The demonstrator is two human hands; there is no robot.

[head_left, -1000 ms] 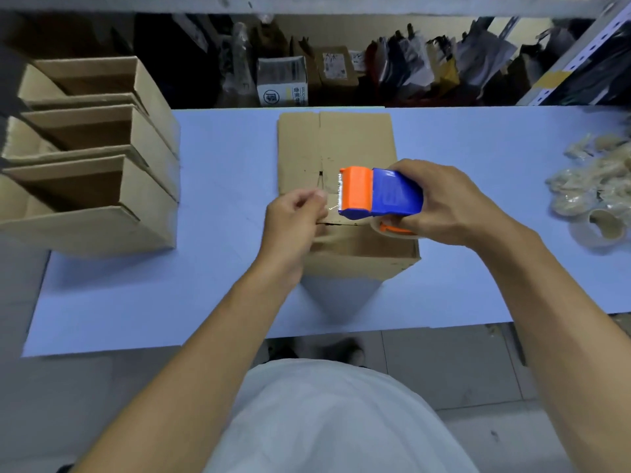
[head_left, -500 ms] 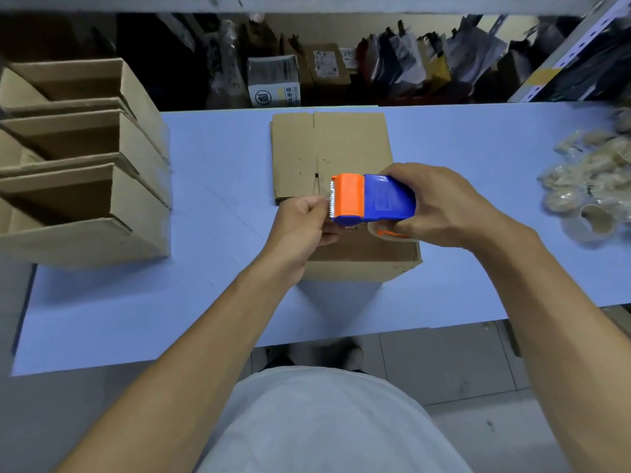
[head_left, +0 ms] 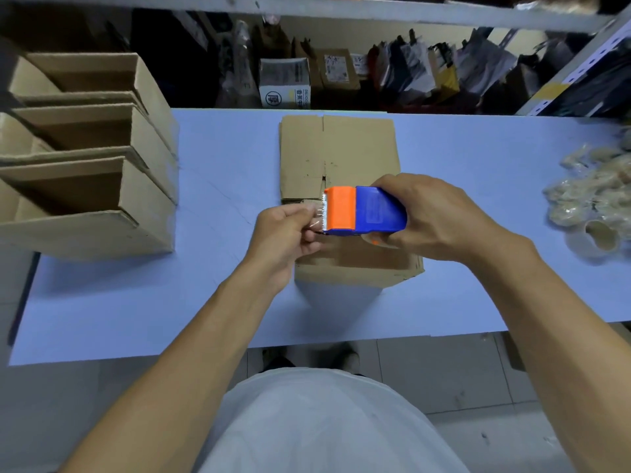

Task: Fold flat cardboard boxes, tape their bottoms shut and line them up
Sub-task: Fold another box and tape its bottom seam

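A brown cardboard box [head_left: 355,264] stands on the blue table [head_left: 211,186] just in front of me, its far flaps [head_left: 338,155] lying open and flat toward the shelf. Over the box my right hand [head_left: 440,216] grips an orange and blue tape dispenser [head_left: 362,211]. My left hand [head_left: 290,230] pinches the clear tape end [head_left: 316,215] at the dispenser's toothed edge. Three folded boxes [head_left: 102,186] stand in a row at the table's left end, open sides up.
A heap of crumpled tape and an empty tape core [head_left: 601,233] lies at the table's right end. Behind the table, a shelf [head_left: 341,73] holds cartons and bags. A metal rack upright [head_left: 577,63] rises at the back right. Floor tiles show below the near edge.
My left hand has moved in against the dispenser's cutter and taken hold of the tape end. The dispenser stays over the box with little movement.
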